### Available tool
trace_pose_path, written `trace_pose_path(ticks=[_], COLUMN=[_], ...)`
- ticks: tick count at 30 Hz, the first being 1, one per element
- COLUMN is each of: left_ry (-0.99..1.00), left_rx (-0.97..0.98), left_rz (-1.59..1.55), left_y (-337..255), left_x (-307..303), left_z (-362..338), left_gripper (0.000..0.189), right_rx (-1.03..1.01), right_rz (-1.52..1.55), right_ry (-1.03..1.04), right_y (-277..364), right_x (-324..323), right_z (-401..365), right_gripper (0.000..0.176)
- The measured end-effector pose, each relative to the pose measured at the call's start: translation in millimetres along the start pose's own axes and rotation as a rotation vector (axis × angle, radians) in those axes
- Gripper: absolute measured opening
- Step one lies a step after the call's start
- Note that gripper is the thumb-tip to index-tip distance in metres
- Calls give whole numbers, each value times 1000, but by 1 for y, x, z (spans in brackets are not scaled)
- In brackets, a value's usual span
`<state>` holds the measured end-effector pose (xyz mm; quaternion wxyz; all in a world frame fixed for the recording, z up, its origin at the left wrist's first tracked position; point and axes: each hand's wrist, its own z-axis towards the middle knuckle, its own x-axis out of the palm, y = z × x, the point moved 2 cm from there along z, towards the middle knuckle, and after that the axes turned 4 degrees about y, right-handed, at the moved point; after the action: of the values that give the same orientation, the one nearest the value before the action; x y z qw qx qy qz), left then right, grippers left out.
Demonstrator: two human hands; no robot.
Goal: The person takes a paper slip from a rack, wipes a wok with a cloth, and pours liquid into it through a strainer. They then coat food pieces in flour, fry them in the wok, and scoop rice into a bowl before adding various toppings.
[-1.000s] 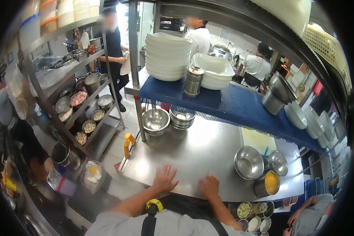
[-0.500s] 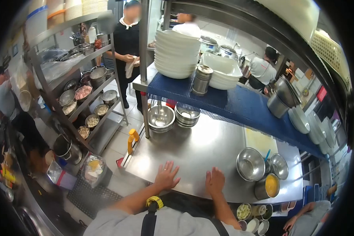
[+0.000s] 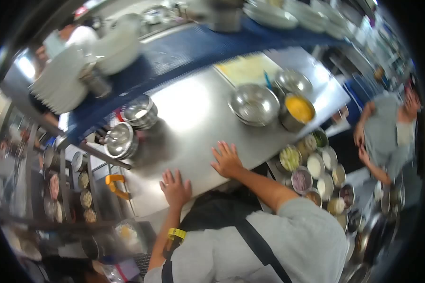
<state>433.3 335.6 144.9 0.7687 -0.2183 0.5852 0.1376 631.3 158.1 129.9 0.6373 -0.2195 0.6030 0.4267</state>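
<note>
My left hand (image 3: 176, 187) lies on the front edge of a steel worktable (image 3: 189, 144), fingers spread and holding nothing. Farther right, my right hand (image 3: 227, 160) also rests on the steel with its fingers apart. Beyond it stand a wide metal bowl (image 3: 253, 104) and a tall metal pot with yellow contents (image 3: 300, 109). A second metal bowl (image 3: 293, 82) sits behind the pot. To the left of my hands, a yellow-orange handle (image 3: 117, 187) shows at the table's side.
A blue-covered shelf (image 3: 174, 52) with blurred white dishes crosses above the table. Stacked metal bowls (image 3: 121, 140) stand at the left, a pale cutting board (image 3: 247, 70) at the back. Several ingredient containers (image 3: 315, 165) line the right, near another person (image 3: 385, 127).
My view has swung to the right and tilted, so the ingredient containers and the person at the right show more fully. My right hand's fingers are now spread. Both hands remain on the table.
</note>
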Motion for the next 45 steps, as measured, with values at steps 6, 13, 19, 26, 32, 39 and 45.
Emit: trace_pose_path(ticks=[6, 13, 19, 26, 32, 39, 45], left_ry=[469, -349, 83, 14, -28, -45, -21], left_rx=[150, 220, 100, 23, 21, 26, 11], left_rz=[-104, -334, 63, -17, -51, -52, -66], left_y=[33, -28, 6, 15, 13, 16, 18], left_x=[-14, -121, 11, -7, -7, -4, -5], left_z=[26, 57, -2, -6, -13, -11, -12], left_gripper=[68, 65, 67, 64, 62, 61, 63], right_rx=[6, 16, -39, 115, -144, -120, -103], right_rz=[-15, -24, -30, 56, -168, 229, -26], right_ry=[-5, 19, -107, 435, -28, 20, -215], right_y=[-3, -3, -3, 33, 13, 38, 34], right_x=[1, -2, 4, -103, 3, -107, -46], right_z=[-1, 0, 0, 50, 2, 55, 23], right_gripper=[66, 66, 64, 43, 67, 52, 58])
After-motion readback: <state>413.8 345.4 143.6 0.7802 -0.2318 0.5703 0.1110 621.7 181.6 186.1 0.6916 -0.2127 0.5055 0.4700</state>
